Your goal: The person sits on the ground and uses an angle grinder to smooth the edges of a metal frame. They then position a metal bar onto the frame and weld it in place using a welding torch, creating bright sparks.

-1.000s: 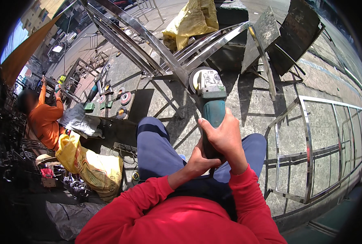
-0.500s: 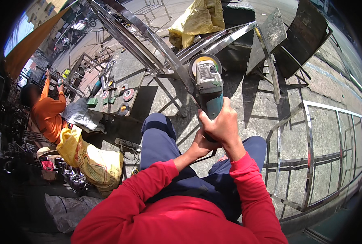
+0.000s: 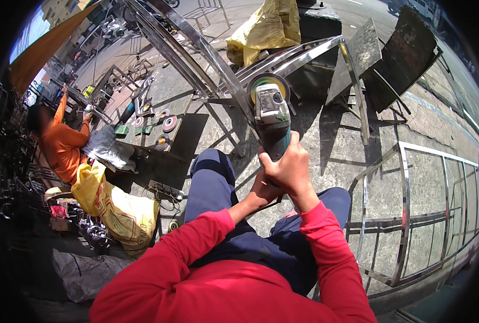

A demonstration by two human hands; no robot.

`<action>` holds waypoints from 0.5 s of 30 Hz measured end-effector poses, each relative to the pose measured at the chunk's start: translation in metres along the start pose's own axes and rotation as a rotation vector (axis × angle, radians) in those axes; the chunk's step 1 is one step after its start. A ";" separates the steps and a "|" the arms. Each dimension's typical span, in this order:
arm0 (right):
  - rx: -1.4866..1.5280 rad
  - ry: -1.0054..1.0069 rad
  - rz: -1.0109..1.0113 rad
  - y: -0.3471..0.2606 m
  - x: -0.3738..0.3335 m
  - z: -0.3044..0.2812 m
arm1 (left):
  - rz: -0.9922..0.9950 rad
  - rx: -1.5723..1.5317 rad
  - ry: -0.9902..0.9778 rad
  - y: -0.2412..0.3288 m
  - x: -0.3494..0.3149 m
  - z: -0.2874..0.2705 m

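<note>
I have my right hand (image 3: 287, 167) wrapped tight around the rear body of the teal and grey angle grinder (image 3: 272, 123), fingers curled over its top. My left hand (image 3: 262, 192) sits just beneath and behind it, clasped against the same handle, though most of its fingers are hidden under the right hand, so I cannot tell how fully it closes. The grinder points away from me, its round disc with a yellow centre (image 3: 268, 85) at the far end, resting at or just beside the slanted polished steel bar (image 3: 207, 56) of a shiny frame; whether disc and bar actually touch is hard to make out.

Below the hands, my red sleeves and dark blue trousers block the nearer ground. To the right, a flat stainless steel grille of thin bars (image 3: 411, 210) lies on the paving, its far edge bent and cut off by the dark rim of the view. Far ahead, a crumpled yellow sack (image 3: 266, 27) sits on a dark block, beside leaning dark metal sheets (image 3: 403, 48).

To the left, several round grinding discs (image 3: 161, 126) lie on a low slab. Beyond them a person in an orange shirt (image 3: 61, 145) works with raised hands. A second yellow printed bag (image 3: 115, 212) slumps nearer me, with a shadowed clutter of metal parts at far left too dark to identify.
</note>
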State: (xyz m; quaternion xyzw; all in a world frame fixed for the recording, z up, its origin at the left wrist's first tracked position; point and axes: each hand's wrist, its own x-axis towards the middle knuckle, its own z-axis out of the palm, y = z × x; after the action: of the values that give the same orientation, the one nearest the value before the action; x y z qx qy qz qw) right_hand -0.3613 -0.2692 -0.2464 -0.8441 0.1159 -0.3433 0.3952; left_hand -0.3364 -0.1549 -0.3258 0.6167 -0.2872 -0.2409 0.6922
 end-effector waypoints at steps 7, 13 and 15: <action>-0.019 0.003 0.017 0.003 -0.002 0.001 | -0.049 0.006 -0.046 -0.004 0.001 -0.002; -0.017 0.002 0.009 0.005 -0.005 0.000 | -0.058 -0.024 -0.010 -0.011 -0.002 0.003; -0.011 0.001 0.011 0.005 -0.005 0.000 | -0.038 -0.054 -0.014 -0.012 -0.003 0.002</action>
State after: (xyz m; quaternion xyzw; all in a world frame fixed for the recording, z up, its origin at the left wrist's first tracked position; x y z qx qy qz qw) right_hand -0.3643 -0.2702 -0.2524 -0.8454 0.1225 -0.3409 0.3926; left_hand -0.3397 -0.1562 -0.3382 0.6016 -0.2736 -0.2658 0.7018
